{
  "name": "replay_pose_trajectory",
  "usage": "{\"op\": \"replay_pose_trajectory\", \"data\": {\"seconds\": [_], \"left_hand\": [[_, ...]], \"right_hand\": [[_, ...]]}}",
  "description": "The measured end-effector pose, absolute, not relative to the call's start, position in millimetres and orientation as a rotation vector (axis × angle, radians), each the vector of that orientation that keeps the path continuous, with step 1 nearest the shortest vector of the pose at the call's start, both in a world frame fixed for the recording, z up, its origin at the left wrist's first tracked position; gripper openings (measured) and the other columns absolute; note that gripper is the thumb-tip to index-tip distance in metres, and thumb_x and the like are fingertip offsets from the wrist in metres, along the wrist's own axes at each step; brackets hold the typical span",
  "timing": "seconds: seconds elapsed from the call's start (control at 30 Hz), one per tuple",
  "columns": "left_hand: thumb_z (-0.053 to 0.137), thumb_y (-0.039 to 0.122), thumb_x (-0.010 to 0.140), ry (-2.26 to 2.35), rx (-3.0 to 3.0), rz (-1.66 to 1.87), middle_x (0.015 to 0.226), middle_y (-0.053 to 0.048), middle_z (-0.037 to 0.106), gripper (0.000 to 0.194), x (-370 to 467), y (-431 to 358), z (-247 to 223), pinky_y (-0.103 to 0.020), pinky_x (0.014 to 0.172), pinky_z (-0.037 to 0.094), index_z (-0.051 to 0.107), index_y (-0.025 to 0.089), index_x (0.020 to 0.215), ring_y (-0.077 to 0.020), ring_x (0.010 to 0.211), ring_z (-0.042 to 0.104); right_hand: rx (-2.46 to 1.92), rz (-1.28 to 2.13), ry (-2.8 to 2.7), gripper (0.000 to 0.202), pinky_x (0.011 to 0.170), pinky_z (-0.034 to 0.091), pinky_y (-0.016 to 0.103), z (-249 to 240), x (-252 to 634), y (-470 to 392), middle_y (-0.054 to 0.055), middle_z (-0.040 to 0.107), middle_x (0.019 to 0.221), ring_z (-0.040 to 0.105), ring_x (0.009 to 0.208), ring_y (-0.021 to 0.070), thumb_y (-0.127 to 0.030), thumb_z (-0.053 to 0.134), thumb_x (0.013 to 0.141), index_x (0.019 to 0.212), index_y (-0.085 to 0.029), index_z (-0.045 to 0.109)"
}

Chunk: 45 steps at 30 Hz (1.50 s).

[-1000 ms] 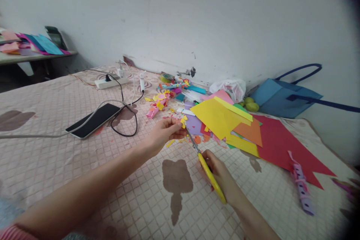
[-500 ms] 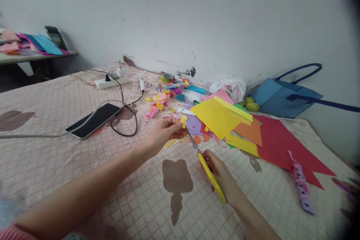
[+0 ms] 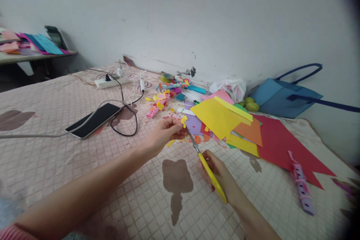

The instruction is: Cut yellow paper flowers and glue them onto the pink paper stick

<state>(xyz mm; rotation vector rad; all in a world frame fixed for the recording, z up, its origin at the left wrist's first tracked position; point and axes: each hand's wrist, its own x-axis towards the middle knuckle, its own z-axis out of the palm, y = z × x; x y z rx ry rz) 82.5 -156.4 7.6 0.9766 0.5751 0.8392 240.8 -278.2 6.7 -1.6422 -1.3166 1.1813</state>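
Between the thumb and fingers of my left hand point(image 3: 169, 131) is a small yellow paper cutout point(image 3: 184, 120) with a wavy edge. My right hand point(image 3: 218, 170) is closed around the yellow handles of a pair of scissors point(image 3: 211, 177). The metal blades reach up to the cutout, their tips at its lower edge; whether they touch the paper I cannot tell. Behind my hands lie purple paper point(image 3: 193, 123) and small yellow and orange scraps point(image 3: 197, 139).
A stack of yellow sheets point(image 3: 218, 116) overlaps a large red sheet point(image 3: 281, 146) on the right. A purple paper tube point(image 3: 303, 191) lies near it. At the left are a tablet-like black device point(image 3: 94, 120) and a power strip point(image 3: 111, 81). A blue bag point(image 3: 284, 97) leans at the wall.
Hardly anything differs. The scissor handles in my right hand have shifted very slightly, while my left hand keeps its place with the yellow cutout.
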Motion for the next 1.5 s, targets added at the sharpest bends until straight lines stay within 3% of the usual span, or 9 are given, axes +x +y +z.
{"op": "replay_pose_trajectory", "data": {"seconds": [0.3,1.5], "left_hand": [[0.069,0.032,0.075,0.617,0.999,0.852,0.077,-0.006,0.068,0.024,81.8,-153.1,8.0,-0.031,0.075,0.053,0.056,0.013,0.079,-0.0142,0.072,0.066],[0.069,0.030,0.075,0.577,0.950,0.907,0.076,-0.004,0.068,0.022,86.2,-159.6,1.2,-0.031,0.077,0.052,0.054,0.014,0.078,-0.0131,0.072,0.065]], "right_hand": [[-1.692,1.150,-1.339,0.028,0.036,0.028,0.017,5.9,242.0,-279.7,-0.009,0.037,0.053,0.029,0.042,0.0060,-0.042,0.059,0.070,0.071,-0.023,0.038],[-1.617,1.225,-1.256,0.034,0.035,0.026,0.017,-2.3,241.5,-280.0,-0.011,0.035,0.051,0.026,0.039,0.0044,-0.047,0.059,0.074,0.073,-0.023,0.036]]}}
